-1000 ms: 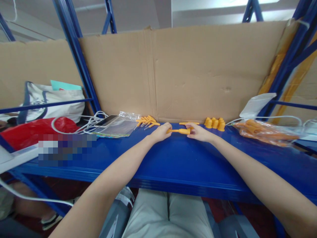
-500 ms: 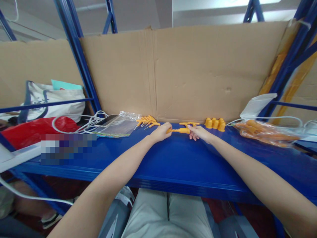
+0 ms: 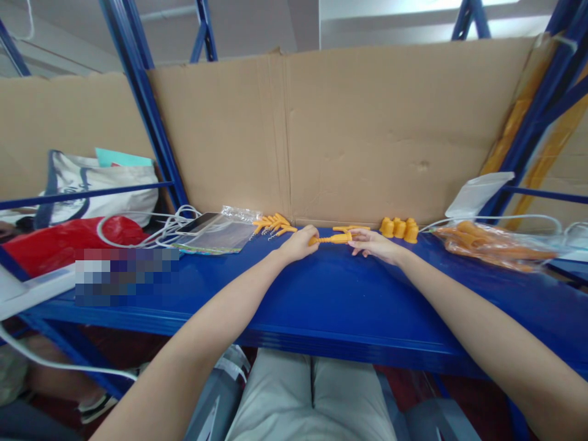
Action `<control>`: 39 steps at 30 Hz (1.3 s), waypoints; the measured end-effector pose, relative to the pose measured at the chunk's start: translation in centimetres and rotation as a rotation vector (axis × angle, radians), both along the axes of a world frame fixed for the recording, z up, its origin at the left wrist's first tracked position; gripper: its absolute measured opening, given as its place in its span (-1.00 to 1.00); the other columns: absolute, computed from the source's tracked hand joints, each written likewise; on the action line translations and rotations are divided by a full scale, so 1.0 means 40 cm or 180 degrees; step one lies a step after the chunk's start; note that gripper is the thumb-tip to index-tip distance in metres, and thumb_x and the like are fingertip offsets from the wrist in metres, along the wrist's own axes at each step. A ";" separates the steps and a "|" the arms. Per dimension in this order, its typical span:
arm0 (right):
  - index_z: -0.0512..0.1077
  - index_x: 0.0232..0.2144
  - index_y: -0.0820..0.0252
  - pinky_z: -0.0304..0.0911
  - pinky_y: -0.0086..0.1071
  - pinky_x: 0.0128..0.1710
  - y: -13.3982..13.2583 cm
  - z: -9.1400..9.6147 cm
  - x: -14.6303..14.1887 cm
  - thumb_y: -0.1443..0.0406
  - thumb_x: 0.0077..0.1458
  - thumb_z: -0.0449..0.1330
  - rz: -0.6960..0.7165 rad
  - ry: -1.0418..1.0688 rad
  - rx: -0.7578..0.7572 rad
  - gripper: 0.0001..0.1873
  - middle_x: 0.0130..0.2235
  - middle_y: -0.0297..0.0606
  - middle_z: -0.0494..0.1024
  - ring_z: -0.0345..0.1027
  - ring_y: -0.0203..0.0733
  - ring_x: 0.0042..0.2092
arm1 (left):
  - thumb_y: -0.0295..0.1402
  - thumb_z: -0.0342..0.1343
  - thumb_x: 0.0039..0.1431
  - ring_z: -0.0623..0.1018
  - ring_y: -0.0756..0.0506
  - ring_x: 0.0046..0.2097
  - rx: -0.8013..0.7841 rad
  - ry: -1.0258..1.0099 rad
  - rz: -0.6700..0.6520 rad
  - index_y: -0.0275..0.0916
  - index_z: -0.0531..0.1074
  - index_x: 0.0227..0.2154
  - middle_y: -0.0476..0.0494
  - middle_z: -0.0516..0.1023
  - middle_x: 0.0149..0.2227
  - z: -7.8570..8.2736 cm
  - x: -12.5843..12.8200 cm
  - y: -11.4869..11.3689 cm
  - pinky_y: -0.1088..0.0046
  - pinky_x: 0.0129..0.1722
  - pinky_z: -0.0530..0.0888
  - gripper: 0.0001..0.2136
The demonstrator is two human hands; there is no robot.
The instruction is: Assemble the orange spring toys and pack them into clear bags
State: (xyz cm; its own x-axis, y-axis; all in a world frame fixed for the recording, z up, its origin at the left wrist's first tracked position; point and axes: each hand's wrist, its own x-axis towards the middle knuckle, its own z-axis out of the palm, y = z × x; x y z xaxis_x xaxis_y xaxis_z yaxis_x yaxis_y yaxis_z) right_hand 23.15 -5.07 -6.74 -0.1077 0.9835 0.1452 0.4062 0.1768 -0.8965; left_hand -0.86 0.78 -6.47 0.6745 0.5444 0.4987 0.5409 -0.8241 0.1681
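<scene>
An orange plastic corkscrew part (image 3: 339, 239) lies level between my hands, with a ribbed shaft on the left and a wider cup-like end on the right. My left hand (image 3: 299, 244) is closed round its left end, which the fingers hide. With thumb and fingertips, my right hand (image 3: 374, 244) grips the right end, its lower fingers loosely curled. Just behind lie slim orange pieces (image 3: 342, 228), partly covered by the right hand. Left of my left hand are several orange handles with metal spirals (image 3: 275, 225). Several orange bell-shaped caps (image 3: 399, 229) stand to the right.
A clear bag of orange parts (image 3: 493, 247) sits at the right of the blue table (image 3: 331, 300). Toward the left are a phone (image 3: 199, 223), a plastic bag (image 3: 220, 239), white cables (image 3: 160, 229) and a red bag (image 3: 78, 242). A cardboard panel (image 3: 367, 135) rises behind.
My right hand has shifted slightly and regripped at the cup end, its fingers rolled and the wrist a little further right. The left hand has stayed in place, still holding the part.
</scene>
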 end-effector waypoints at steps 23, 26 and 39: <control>0.36 -0.58 0.23 -0.03 -0.56 -0.72 -0.008 0.011 -0.015 0.08 0.17 0.12 -0.0016 0.0290 -0.0256 -0.60 -0.64 -0.34 0.37 0.11 -0.47 -0.67 | -0.54 0.04 0.01 0.44 -0.05 -0.28 0.0133 -0.0111 -0.0197 -0.23 0.29 -0.40 -0.05 0.38 -0.33 -0.004 0.003 0.001 0.42 -0.22 0.41 -0.89; 0.41 -0.44 0.23 0.02 -0.58 -0.71 -0.010 0.012 -0.014 0.18 0.17 0.15 -0.0004 0.0356 -0.0289 -0.76 -0.49 -0.28 0.50 0.22 -0.46 -0.62 | -0.53 0.04 0.02 0.44 -0.05 -0.29 0.0122 -0.0130 -0.0181 -0.23 0.29 -0.40 -0.05 0.37 -0.34 -0.003 0.003 0.001 0.43 -0.23 0.41 -0.90; 0.46 -0.40 0.21 0.11 -0.58 -0.65 -0.006 0.003 0.001 0.18 0.07 0.24 0.0140 0.0364 -0.0197 -0.81 -0.34 -0.21 0.59 0.33 -0.42 -0.53 | -0.49 0.07 0.01 0.44 -0.06 -0.29 0.0228 -0.0093 -0.0201 -0.23 0.28 -0.41 -0.05 0.37 -0.34 -0.005 0.003 0.001 0.41 -0.24 0.41 -0.92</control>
